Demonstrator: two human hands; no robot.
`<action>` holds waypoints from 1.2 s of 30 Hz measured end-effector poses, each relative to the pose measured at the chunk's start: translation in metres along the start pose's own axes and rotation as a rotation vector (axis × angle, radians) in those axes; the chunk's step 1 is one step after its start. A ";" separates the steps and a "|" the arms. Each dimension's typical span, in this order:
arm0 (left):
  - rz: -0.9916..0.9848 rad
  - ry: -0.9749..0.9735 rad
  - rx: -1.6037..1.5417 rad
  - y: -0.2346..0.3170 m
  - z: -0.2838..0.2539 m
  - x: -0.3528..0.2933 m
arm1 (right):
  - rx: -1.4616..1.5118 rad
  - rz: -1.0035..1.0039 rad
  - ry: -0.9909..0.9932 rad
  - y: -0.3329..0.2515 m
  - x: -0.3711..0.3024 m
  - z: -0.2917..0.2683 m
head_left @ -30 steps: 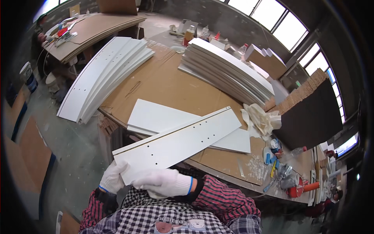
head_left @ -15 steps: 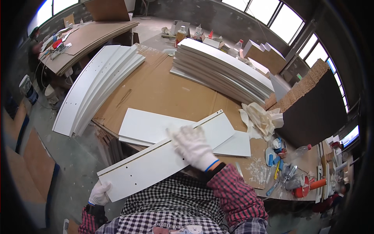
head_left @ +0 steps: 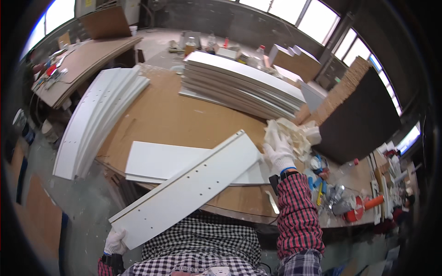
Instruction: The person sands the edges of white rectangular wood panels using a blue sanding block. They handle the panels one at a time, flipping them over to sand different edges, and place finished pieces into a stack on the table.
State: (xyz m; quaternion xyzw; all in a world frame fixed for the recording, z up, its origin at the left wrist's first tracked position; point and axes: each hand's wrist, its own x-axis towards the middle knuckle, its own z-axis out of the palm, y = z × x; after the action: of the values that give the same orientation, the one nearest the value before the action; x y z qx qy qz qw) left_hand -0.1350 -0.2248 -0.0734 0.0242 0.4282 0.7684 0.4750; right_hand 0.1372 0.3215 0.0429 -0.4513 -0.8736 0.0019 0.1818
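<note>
The left grip [head_left: 115,242] pinches the board [head_left: 177,193] at eight o'clock, presumably steadying it across panels [head_left: 159,156] at the counter [head_left: 193,115]'s seven o'clock; the right grip [head_left: 279,154], half-open, overlaps the three-o'clock cloth [head_left: 301,138], hold unclear.

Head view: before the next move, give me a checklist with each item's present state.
1. Left hand on the drilled white panel at its near end: ok.
2. Far part of the drilled white panel crossing over the plain white panel: ok.
3. Whole drilled white panel over the table: not ok, its near end juts past the edge.
4. Right hand gripping the crumpled cream sheet: cannot tell; the two overlap in the view.
5. Layered white stack apart from both hands: ok.
</note>
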 end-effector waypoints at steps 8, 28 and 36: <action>-0.024 0.089 -0.036 -0.008 -0.008 0.004 | 0.164 0.369 0.182 0.071 -0.113 -0.075; -0.019 0.050 0.006 0.008 -0.024 0.023 | 0.017 0.492 -0.202 0.065 -0.151 -0.046; -0.050 0.125 0.012 0.002 -0.030 0.027 | -0.287 -0.024 0.062 0.089 -0.090 -0.060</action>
State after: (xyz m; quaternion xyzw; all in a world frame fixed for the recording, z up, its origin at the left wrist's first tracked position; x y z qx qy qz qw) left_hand -0.1647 -0.2236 -0.1006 -0.0318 0.4623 0.7537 0.4661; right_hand 0.2740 0.2941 0.0560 -0.4620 -0.8643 -0.1391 0.1421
